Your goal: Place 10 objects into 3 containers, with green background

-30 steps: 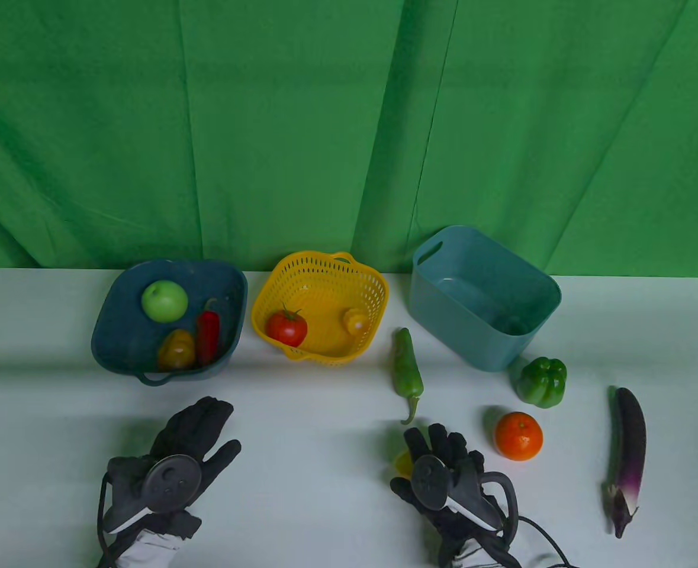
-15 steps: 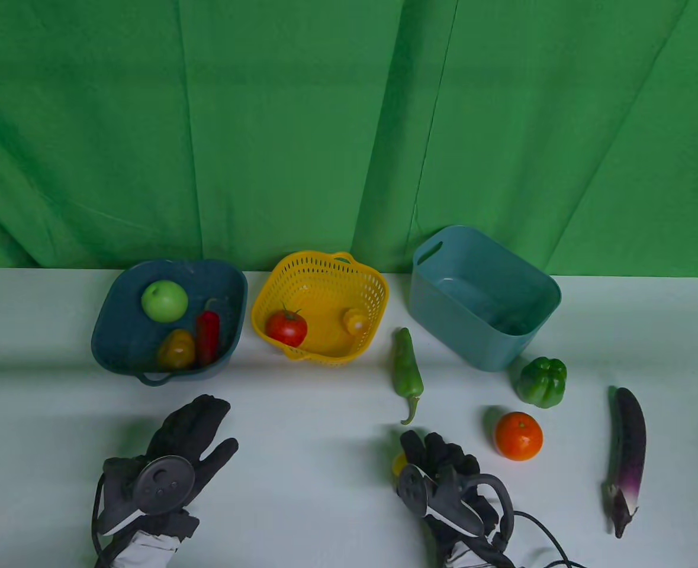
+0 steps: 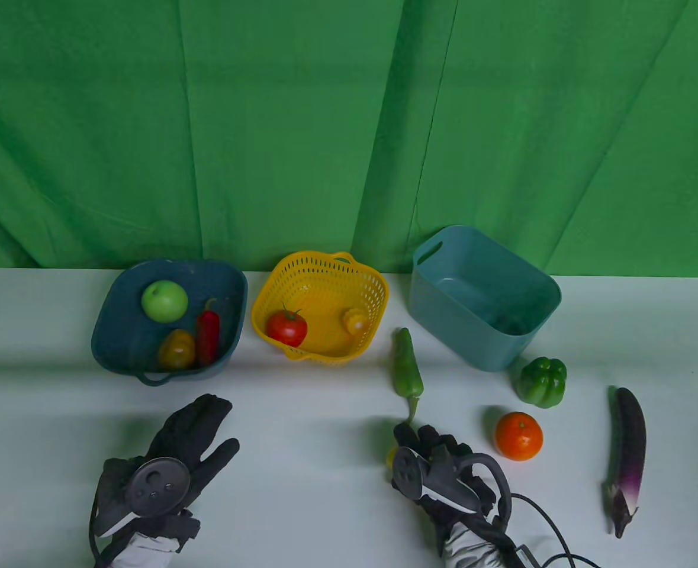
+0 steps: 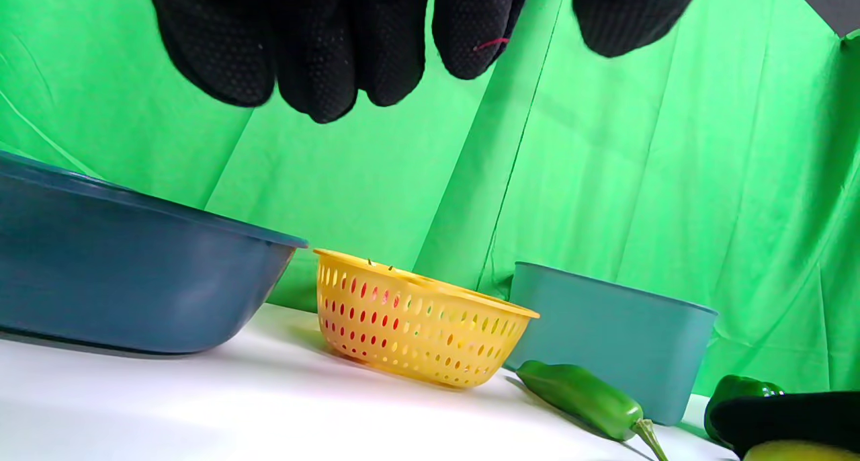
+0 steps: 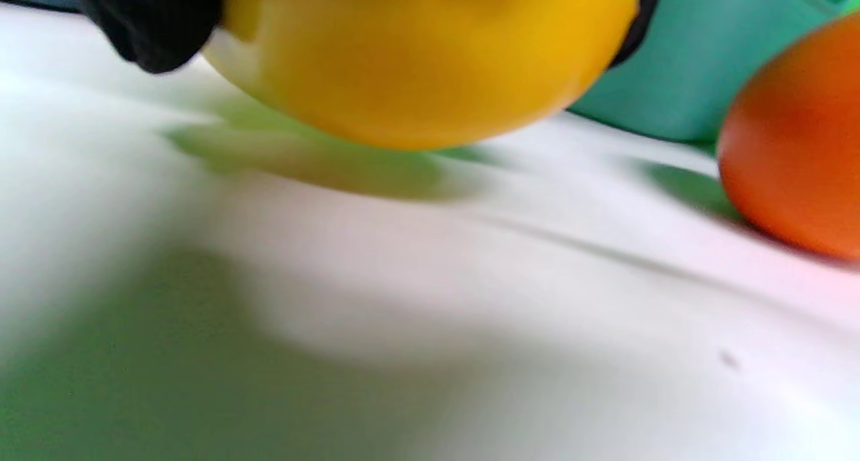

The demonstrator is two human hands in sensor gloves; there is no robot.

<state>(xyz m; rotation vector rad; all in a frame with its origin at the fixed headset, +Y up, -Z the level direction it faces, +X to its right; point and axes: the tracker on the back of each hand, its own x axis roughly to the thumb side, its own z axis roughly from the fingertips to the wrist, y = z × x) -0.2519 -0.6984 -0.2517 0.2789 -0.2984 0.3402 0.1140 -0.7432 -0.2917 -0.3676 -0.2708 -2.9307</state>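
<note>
Tucked under the right hand (image 3: 443, 473), gripped by curled fingers: yellow fruit (image 5: 430, 58), seemingly just clear of the table (image 5: 470, 313). Left hand (image 3: 165, 467) open, holding nothing.

No readable text, labels, brands or numbers anywhere: none on baskets, bin, produce, gloves or trackers.

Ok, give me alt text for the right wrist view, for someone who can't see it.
A gloved right hand grips a yellow fruit lifted just above the white table, its shadow beneath. An orange sits at right before a teal bin.
</note>
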